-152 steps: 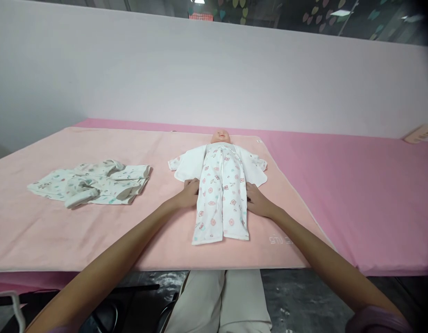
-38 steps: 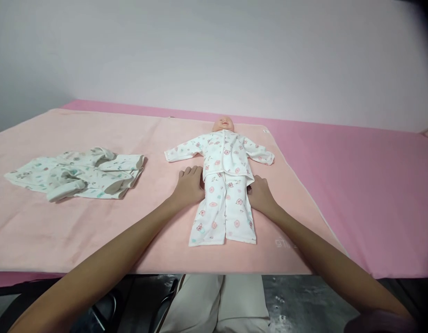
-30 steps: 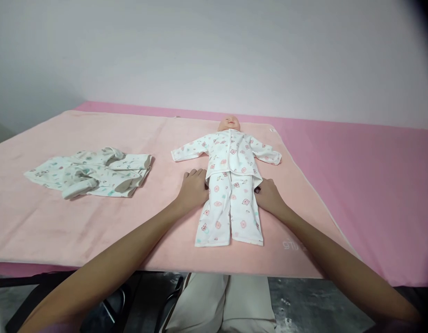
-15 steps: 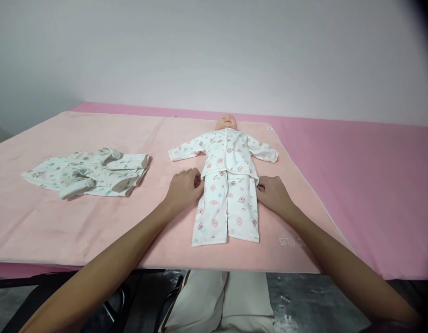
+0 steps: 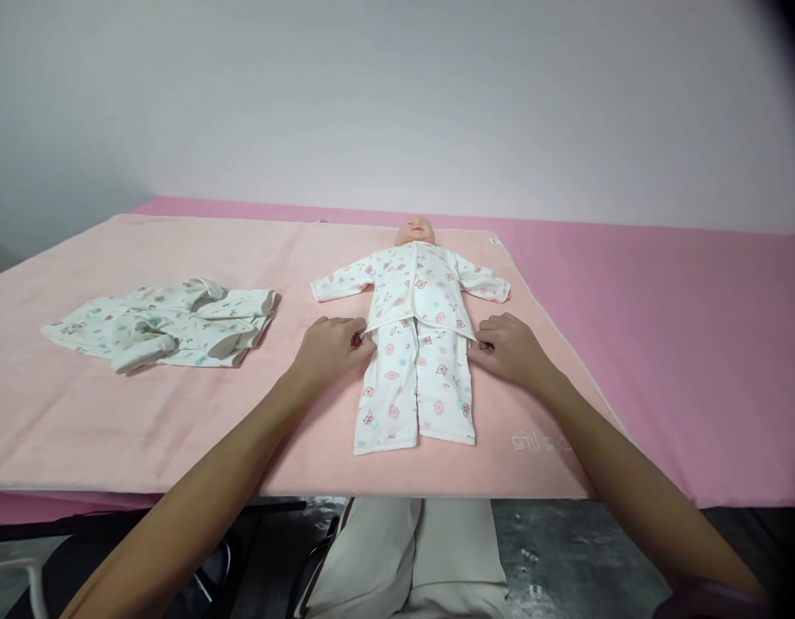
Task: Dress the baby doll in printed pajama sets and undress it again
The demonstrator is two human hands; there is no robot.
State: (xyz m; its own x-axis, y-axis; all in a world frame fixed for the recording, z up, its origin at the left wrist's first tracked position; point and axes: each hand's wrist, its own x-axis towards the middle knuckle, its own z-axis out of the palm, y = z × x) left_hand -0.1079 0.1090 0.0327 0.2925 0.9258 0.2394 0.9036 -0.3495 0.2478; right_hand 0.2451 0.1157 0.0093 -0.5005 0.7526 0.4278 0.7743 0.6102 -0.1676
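A baby doll [image 5: 415, 230] lies on its back with its head toward the wall. It wears a white printed long-sleeved top [image 5: 418, 279], sleeves spread out, and matching printed trousers [image 5: 392, 391] with the legs pointing at me. My left hand [image 5: 331, 348] is closed at the left corner of the top's hem, thumb and forefinger pinched on it. On the other side my right hand [image 5: 511, 348] pinches the right corner of that hem. The hem is drawn fairly straight between them, over the trousers' waist.
A crumpled white garment with green print [image 5: 171, 327] lies to the left on the light pink mat [image 5: 294, 258]. The mat covers a darker pink tabletop [image 5: 681, 361], with a pale wall [image 5: 397, 103] behind. My legs [image 5: 410, 559] are below the near edge.
Both hands have come onto the top's hem corners, which they now pinch, and the hem looks straighter. The view has shifted slightly.
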